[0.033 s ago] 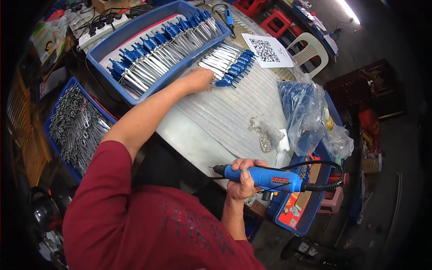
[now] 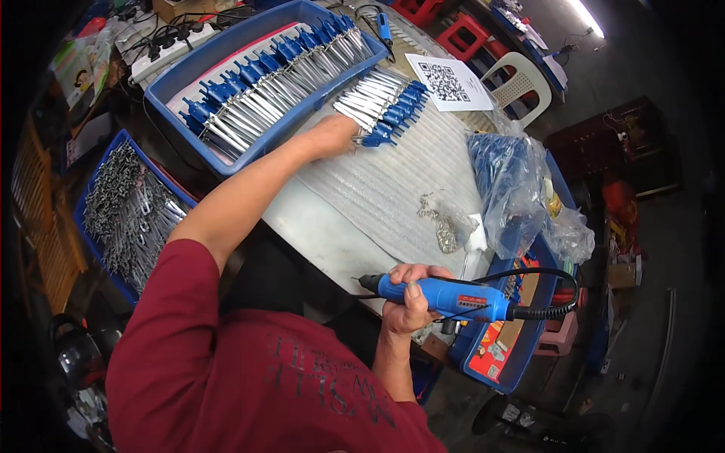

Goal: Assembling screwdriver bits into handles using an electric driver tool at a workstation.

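Note:
My right hand (image 2: 408, 308) is wrapped round a blue electric screwdriver (image 2: 453, 299). The tool lies level above the table's near edge, its thin bit pointing left and a black cable leaving its rear. Further away, my left hand (image 2: 332, 136) rests with curled fingers at the near end of a row of silver metal rods with blue ends (image 2: 381, 106). Its fingertips are partly hidden, so what they grip is unclear. The rods lie side by side on white foam sheeting (image 2: 393, 177). A clear bag of small metal parts (image 2: 447, 235) sits right of the middle.
A blue tray (image 2: 268, 134) behind my left arm holds many similar rods. At left stands a blue bin of loose metal pieces (image 2: 128, 211). On the right are crumpled plastic bags (image 2: 513, 181) and another blue bin (image 2: 491, 377). A printed sheet (image 2: 472, 94) lies at the far edge.

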Demonstrator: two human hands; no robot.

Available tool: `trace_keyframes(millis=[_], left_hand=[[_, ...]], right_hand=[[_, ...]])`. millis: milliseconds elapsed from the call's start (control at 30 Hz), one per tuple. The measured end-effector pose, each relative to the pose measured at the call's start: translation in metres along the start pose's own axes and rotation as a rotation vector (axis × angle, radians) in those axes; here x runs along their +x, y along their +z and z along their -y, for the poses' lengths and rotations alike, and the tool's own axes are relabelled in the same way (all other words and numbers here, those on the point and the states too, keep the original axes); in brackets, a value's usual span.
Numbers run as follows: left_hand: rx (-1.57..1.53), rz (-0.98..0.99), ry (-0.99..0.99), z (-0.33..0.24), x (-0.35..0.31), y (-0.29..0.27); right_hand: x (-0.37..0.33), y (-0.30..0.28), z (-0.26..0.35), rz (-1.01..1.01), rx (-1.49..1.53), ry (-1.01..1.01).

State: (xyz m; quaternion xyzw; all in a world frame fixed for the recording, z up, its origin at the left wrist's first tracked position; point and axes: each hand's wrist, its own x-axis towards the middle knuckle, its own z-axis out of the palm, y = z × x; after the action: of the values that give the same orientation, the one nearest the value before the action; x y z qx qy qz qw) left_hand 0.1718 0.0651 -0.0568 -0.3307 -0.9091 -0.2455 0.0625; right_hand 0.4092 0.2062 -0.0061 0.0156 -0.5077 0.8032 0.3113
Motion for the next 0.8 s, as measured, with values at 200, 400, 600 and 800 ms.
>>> trace_keyframes(millis=[200, 400, 600, 800], left_hand=[[-0.824, 0.333, -0.374, -0.074, -0.065, -0.032], [-1.182, 0.519, -0.646, -0.111, -0.147, -0.014], [-1.335, 0.503, -0.773, -0.130, -0.185, 0.005], [-1.301, 0.519, -0.830, -0.135, -0.190, 0.013]], right_hand=[[0.000, -0.004, 0.001, -0.043, -0.007, -0.043], [0.001, -0.005, -0.002, -0.044, -0.043, -0.063], [0.000, -0.004, 0.001, -0.058, -0.040, -0.081], [-0.003, -0.003, -0.001, -0.014, -0.046, -0.069]])
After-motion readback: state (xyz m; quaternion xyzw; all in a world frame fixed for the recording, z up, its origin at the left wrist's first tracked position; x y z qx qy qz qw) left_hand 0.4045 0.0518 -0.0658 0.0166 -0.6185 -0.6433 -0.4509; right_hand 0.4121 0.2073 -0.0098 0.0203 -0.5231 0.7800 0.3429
